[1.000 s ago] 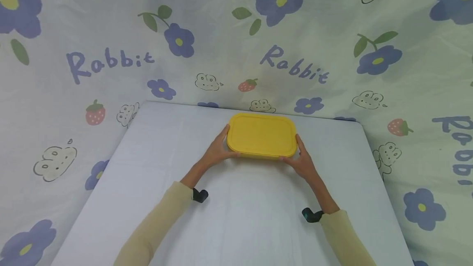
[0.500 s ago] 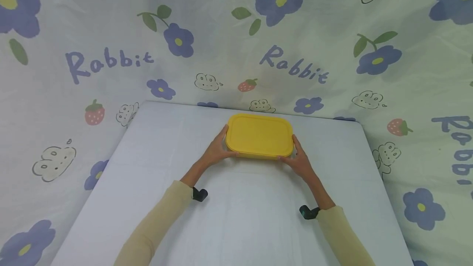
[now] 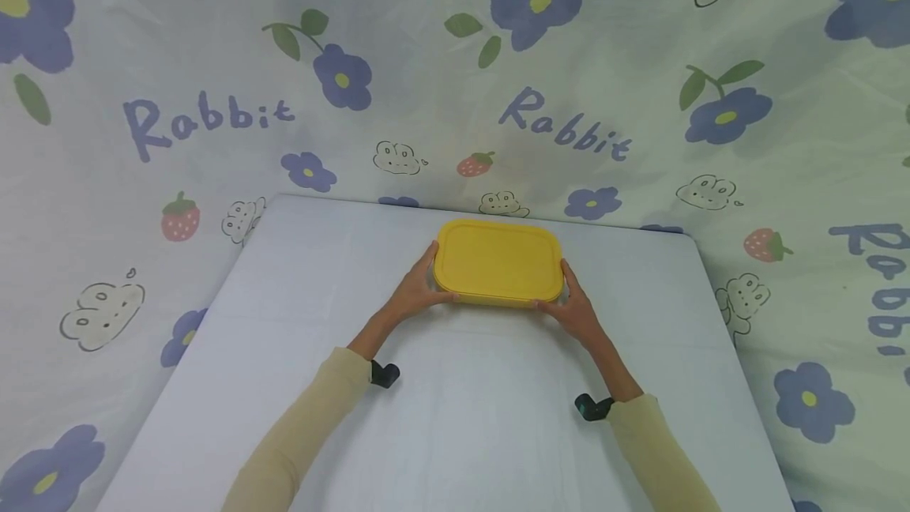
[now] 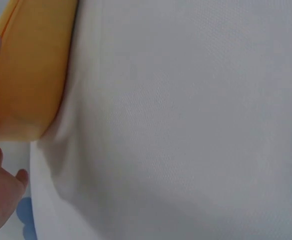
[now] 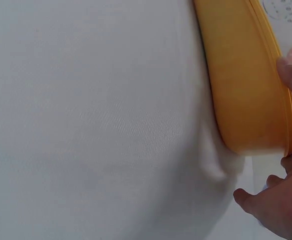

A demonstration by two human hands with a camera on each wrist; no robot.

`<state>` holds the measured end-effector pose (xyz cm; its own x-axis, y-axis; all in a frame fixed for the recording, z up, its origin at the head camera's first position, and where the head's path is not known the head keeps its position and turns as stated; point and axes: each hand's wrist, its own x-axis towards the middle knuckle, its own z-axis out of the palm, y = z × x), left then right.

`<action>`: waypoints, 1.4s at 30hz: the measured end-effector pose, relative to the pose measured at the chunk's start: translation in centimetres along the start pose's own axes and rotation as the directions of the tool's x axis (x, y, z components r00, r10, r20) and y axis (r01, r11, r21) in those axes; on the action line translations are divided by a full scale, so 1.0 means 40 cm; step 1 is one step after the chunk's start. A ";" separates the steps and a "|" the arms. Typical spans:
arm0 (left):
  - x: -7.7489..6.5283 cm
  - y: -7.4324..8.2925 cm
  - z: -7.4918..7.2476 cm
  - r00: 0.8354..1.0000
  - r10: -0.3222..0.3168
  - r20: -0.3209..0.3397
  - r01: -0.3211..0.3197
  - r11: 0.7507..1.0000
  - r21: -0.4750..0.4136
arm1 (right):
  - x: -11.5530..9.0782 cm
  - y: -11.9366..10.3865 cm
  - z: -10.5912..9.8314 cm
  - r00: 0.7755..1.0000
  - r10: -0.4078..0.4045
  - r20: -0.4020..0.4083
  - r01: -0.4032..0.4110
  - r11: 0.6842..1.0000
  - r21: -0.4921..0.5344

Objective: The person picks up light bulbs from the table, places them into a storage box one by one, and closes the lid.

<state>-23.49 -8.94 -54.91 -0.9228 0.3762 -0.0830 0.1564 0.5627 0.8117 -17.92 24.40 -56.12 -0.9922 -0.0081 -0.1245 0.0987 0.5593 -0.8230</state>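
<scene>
A yellow rectangular food container (image 3: pixel 498 259) with rounded corners and a matching yellow lid stands upright near the table's back edge. At its left end my left hand (image 3: pixel 415 288) grips the corner, thumb along the front edge and fingers at the side. Likewise my right hand (image 3: pixel 577 311) holds the right end, its thumb at the front right corner. In the left wrist view the container's wall (image 4: pixel 31 75) meets the white cloth, with a thumb at the lid rim. The right wrist view shows the opposite end of the container (image 5: pixel 245 85), with fingertips right at the rim. The contents are hidden.
A white cloth-covered table (image 3: pixel 469 417) spreads in front of the container. Behind and beside it hangs a curtain (image 3: pixel 426 46) printed with flowers, rabbits and strawberries. Black wrist devices (image 3: pixel 385 374) sit at both sleeve cuffs.
Over the last second the container's right end and my right hand have shifted slightly left. My left hand has barely moved, and both hands keep hold of the container.
</scene>
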 end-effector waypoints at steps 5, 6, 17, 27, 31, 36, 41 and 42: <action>0.000 -0.003 0.001 1.000 0.012 0.001 -0.012 1.000 0.001 | 0.000 -0.005 -0.003 1.000 -0.001 0.006 0.001 1.000 -0.015; 0.000 -0.004 0.002 1.000 0.014 0.002 -0.014 1.000 0.002 | -0.001 -0.006 -0.004 1.000 0.000 0.005 0.000 1.000 -0.017; 0.003 -0.013 -0.003 0.999 0.039 -0.007 -0.038 0.994 0.100 | -0.004 -0.024 -0.007 1.000 0.003 0.016 -0.002 1.000 -0.031; 0.002 -0.014 -0.006 0.996 0.089 -0.026 -0.081 0.973 0.218 | -0.004 -0.024 -0.006 1.000 0.004 0.018 -0.003 0.999 -0.046; 0.001 -0.010 -0.007 0.996 0.090 -0.020 -0.084 0.976 0.200 | -0.004 -0.023 -0.006 1.000 0.009 0.015 -0.008 0.999 -0.045; 0.001 -0.007 -0.006 0.996 0.092 -0.012 -0.088 0.978 0.190 | -0.006 -0.025 -0.006 1.000 0.013 0.003 -0.013 0.998 -0.055; 0.004 -0.011 -0.004 0.997 0.072 -0.005 -0.070 0.983 0.170 | -0.002 -0.019 -0.008 1.000 0.004 0.001 -0.004 0.997 -0.071; 0.004 -0.012 -0.004 0.998 0.069 -0.004 -0.067 0.984 0.165 | -0.001 -0.018 -0.009 1.000 0.002 0.001 -0.002 0.997 -0.074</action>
<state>-23.76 -9.26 -55.21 -0.9112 0.4113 -0.0249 0.2739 0.6498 0.7090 -17.99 24.29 -55.34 -0.9919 -0.0076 -0.1267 0.0948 0.6192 -0.7795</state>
